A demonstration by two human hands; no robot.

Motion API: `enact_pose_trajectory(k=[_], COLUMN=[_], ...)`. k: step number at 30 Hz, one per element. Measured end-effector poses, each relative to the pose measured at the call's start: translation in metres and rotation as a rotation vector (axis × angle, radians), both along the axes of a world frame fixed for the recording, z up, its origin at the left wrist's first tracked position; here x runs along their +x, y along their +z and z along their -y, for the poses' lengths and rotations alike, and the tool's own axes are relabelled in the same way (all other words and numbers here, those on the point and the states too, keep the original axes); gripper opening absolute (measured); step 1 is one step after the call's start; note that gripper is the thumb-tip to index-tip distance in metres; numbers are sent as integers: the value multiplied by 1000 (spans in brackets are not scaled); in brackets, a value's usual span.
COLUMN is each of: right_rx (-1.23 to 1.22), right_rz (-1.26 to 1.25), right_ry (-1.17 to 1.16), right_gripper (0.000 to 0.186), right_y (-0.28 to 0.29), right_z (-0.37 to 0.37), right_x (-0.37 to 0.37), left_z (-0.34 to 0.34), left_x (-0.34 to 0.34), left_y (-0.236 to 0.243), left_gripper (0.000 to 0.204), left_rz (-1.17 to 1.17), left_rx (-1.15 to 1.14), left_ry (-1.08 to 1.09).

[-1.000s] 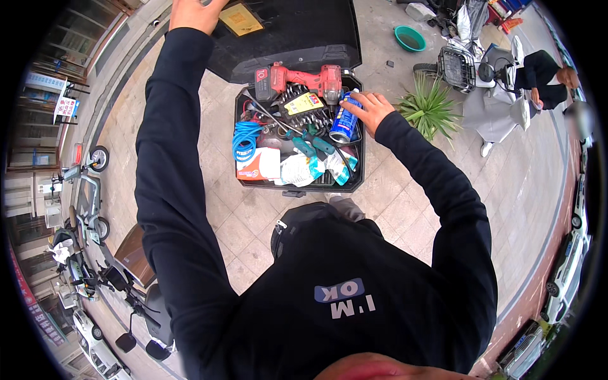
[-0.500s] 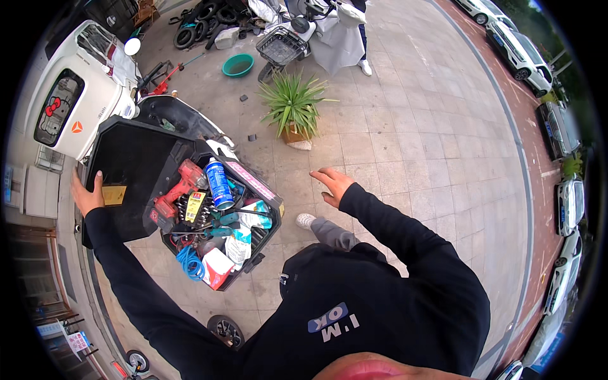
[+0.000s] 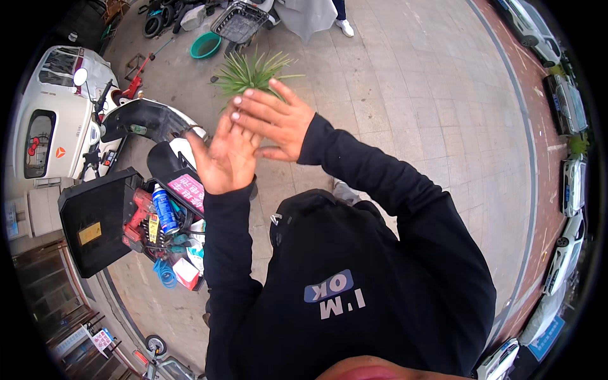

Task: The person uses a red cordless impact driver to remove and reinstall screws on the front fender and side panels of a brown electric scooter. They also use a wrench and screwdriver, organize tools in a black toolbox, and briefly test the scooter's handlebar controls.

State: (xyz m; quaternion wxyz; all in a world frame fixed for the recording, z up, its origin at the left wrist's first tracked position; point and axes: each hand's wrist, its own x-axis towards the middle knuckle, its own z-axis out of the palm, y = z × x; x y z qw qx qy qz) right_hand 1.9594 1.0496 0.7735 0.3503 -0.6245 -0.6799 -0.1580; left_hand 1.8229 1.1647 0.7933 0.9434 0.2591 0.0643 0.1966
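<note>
In front of my chest my two bare hands come together. My left hand [image 3: 229, 155] is palm up with its thumb spread. Over its fingers lies my right hand [image 3: 280, 120], fingers stretched and seemingly touching it; neither holds anything. To the left of them stands an open black tool box with its lid [image 3: 104, 209] swung out. Inside it are a red power tool [image 3: 135, 220], a blue spray can [image 3: 165, 209], a coil of blue hose [image 3: 164, 273] and a red-and-white carton [image 3: 185, 273]. My left forearm hides the box's right side.
Beyond my hands is a spiky green plant [image 3: 247, 71], with a green basin [image 3: 206, 45] behind it. A white vehicle [image 3: 69, 126] stands at the left. At the top, a person's white shoe [image 3: 345, 28] shows on the paving. Parked cars [image 3: 567, 104] line the right.
My left hand has left the box lid and moved right. My right hand has moved up and left, so the hands now meet. The view has shifted, putting the box further left.
</note>
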Motion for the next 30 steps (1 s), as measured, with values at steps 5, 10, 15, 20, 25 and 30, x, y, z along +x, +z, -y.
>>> enact_pose_trajectory(k=[5, 10, 15, 20, 25, 30], right_rx=[-600, -711, -758, -879, -764, -298], right_rz=[-260, -799, -804, -773, -790, -803], right_ry=[-378, -212, -340, -453, -518, -553], right_gripper=[41, 24, 27, 28, 26, 27], right_y=[-97, -135, -161, -161, -132, -66], right_z=[146, 211, 173, 130, 101, 93], right_x=[163, 176, 231, 346, 435, 556], left_z=[-21, -20, -10, -24, -56, -80], left_x=[45, 98, 222, 363, 458, 515], left_y=[-38, -116, -163, -179, -176, -166], left_gripper=[48, 17, 22, 30, 34, 34], left_rz=[-170, -671, -751, -680, -647, -668], left_rx=[577, 738, 942, 1342, 1351, 1371], left_ry=[69, 169, -202, -433, -660, -439])
